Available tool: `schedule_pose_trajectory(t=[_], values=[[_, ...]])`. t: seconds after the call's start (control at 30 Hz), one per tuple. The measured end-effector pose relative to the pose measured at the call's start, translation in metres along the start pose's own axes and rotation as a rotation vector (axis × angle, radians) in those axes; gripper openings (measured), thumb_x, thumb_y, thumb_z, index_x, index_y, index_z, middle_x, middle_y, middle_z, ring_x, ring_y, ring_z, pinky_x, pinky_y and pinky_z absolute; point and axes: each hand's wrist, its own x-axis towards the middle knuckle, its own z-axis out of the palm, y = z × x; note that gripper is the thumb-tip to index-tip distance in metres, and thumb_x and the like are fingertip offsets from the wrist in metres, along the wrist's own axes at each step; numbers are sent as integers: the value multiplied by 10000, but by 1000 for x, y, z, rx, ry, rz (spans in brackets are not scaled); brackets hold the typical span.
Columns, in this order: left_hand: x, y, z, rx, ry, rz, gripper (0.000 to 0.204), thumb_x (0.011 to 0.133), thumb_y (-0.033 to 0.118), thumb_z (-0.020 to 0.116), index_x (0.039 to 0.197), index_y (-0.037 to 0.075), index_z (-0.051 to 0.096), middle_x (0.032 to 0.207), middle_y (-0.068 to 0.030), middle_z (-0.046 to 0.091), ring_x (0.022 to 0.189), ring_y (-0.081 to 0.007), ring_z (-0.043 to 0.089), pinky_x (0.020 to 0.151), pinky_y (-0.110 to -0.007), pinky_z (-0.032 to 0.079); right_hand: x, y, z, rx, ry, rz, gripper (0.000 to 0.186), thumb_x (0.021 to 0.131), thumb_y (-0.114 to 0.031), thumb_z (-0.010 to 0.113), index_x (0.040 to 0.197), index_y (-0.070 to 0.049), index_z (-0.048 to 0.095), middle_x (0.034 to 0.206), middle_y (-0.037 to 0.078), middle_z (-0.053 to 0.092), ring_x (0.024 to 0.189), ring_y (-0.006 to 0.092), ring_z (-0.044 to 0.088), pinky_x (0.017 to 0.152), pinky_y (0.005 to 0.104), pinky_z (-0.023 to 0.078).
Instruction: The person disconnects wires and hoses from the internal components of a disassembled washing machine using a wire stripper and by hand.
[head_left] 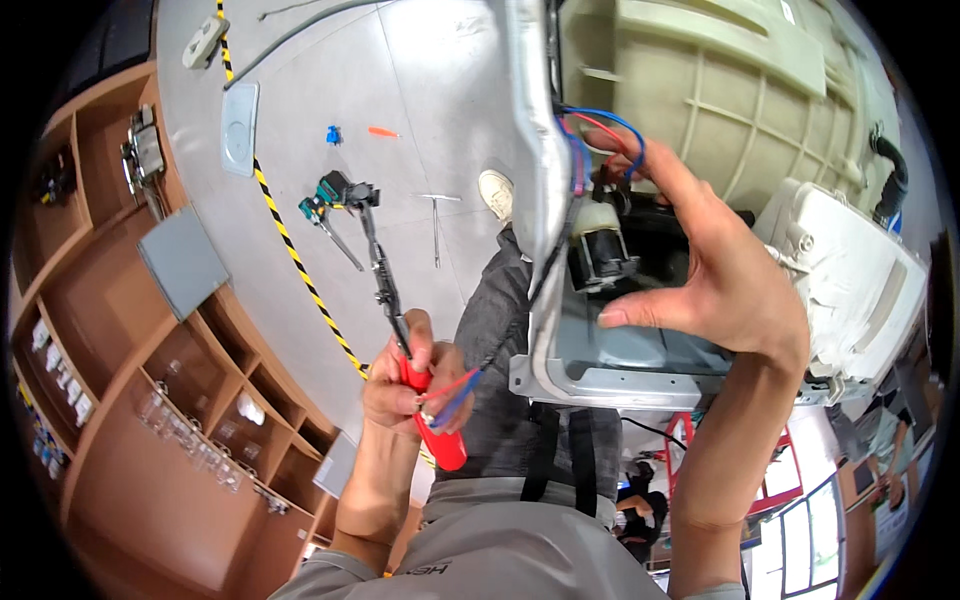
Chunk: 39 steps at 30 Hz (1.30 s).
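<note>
Appliance cabinet [535, 90], grey sheet metal, open-sided, right of centre; ribbed cream tub [745, 110] inside. White plastic housing [850, 280] at the right flank.

Right hand [735, 275]: inside the cabinet, thumb and fingers spread apart about a white-and-black pump-like unit [603, 250]; forefinger beside blue and red wire loops [632, 130]; contact with the unit impossible to tell. Left hand [388, 395]: outside the cabinet, clamped around a red-handled hand tool [386, 290], dark and slender at the far end, exact kind unclear. Red and blue wire lengths [458, 402] at the same fingers; pinched or merely passing through, uncertain.

Handling, by judgement: unit best steadied by the body rather than by the leads; wire lengths best slack and clear of the tool, against nicks; wrist best off the metal rim.

Surface and room: pale grey tiled floor [440, 130]. Brown shelving [115, 265] at left, bearing small fittings. Black-and-yellow hazard tape [283, 235] along the floor. Grey-blue tray [239, 130] on the tape line. Teal-and-black cordless tool [336, 190]. T-handle wrench [436, 230]. Orange screwdriver [382, 132]. Small blue part [333, 134], just beside.
</note>
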Motion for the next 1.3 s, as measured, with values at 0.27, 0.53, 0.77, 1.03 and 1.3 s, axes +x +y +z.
schedule_pose_trajectory(t=[0.27, 0.53, 0.77, 1.03, 1.3], values=[[-1, 2, 9, 104, 73, -28, 403, 701, -87, 704, 1029, 42, 510, 876, -209, 599, 763, -267, 633, 680, -399, 540, 9, -3, 5, -207, -114, 131, 738, 559, -133, 880, 1201, 12, 546, 1185, 160, 587, 1079, 363, 552, 951, 379, 432], [-3, 0, 16, 362, 169, -1, 410, 687, -66, 724, 1034, 44, 534, 847, -179, 635, 747, -246, 646, 670, -379, 541, 20, -6, 5, 134, -120, 492, 486, 568, -47, 884, 984, 44, 650, 991, 85, 661, 936, 154, 593, 826, 291, 467], [2, 0, 7, 432, 72, -64, 300, 797, -54, 709, 1025, 31, 535, 934, -143, 635, 889, -198, 642, 758, -364, 542, 17, 11, 8, 390, -53, 563, 324, 859, -214, 704, 1038, 46, 630, 943, 3, 650, 874, 84, 552, 780, 269, 459], [7, 0, 3, 499, 68, -64, 274, 812, -25, 721, 1002, 5, 525, 911, -127, 647, 882, -186, 642, 778, -349, 530, 16, 6, 8, 472, -86, 596, 423, 730, -86, 787, 1089, 49, 610, 974, 44, 670, 891, 124, 605, 808, 284, 497], [8, -2, -10, 443, 71, -96, 286, 807, 16, 743, 996, -7, 530, 895, -114, 649, 895, -189, 642, 794, -344, 519, 11, -1, 1, 303, -61, 690, 877, 631, -239, 913, 1335, 10, 454, 1108, 64, 638, 951, 173, 639, 798, 321, 538]])
